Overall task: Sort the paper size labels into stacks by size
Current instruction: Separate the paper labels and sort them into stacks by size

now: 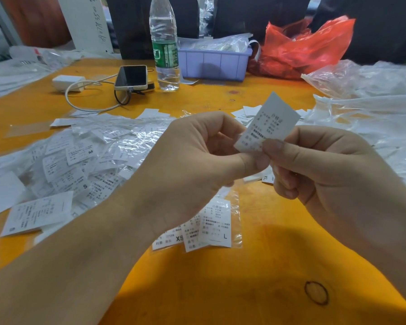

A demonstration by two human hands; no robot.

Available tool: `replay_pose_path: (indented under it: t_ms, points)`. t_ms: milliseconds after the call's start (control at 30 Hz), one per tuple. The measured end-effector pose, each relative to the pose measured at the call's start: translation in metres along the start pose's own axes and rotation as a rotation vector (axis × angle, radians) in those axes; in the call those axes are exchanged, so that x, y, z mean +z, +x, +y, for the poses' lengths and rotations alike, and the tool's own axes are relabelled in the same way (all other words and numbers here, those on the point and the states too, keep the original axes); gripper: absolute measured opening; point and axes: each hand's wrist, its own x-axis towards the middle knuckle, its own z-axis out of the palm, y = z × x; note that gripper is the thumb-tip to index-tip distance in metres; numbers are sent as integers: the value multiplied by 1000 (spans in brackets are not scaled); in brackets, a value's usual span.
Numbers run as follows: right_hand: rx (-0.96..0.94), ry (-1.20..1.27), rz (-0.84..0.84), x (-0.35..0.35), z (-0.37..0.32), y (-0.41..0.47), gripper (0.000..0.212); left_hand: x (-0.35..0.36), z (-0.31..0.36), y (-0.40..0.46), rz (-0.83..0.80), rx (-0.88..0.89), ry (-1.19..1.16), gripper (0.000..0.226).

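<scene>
Pinching a small white paper size label (267, 124) between both hands, raised above the orange-yellow tabletop (220, 289). Left hand (192, 165) curled, thumb tip pressed against the label's lower edge; right hand (326, 170) also curled, thumb laid over the lower right corner, covering the spot where a size letter would sit. Label tilted, its top leaning up and to the right, printed side toward the camera, text too small to read.

Directly below the hands, 3 overlapping white labels in clear plastic sleeves: 1 marked L (217, 224), 1 marked XS (168, 240), the third's letter hidden. Just under the right hand, an edge of a label marked XL (267, 178). Spread across the left side of the table, a loose heap of white paper labels in crinkled clear film (80, 160), with an M and an S readable among them. Beyond the held label, a few more scattered white slips (246, 113).

Farther back, a gold-edged smartphone (131, 77) lying face up, plugged into a white cable that loops to a white charger block (68, 82). Beside the phone, upright, a clear plastic water bottle with a green wrapper (164, 43). Just right of the bottle, a lilac plastic bin (213, 64) stuffed with bagged items, then a crumpled red plastic bag (307, 48). Along the right edge, piled clear plastic bags (373, 95).
</scene>
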Motion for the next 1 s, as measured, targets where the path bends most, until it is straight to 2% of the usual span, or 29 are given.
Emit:
replay_pose_path:
  t_ms: [167, 333, 667, 833, 1000]
  points:
    - [65, 15, -91, -7, -6, 2, 20, 0, -1, 0, -14, 6, 8, 16]
    - [-60, -34, -11, -16, -14, 5, 15, 1, 0, -1, -119, -46, 21, 16]
    - [-228, -84, 183, 3, -7, -4, 10, -1, 2, 1, 7, -82, -165, 17]
    - [-214, -139, 163, 4, -9, -5, 26, 0, 2, 1, 13, -97, -165, 23]
    - [-284, -262, 191, -4, -10, -3, 9, 1, 3, 1, 16, -115, -157, 21]
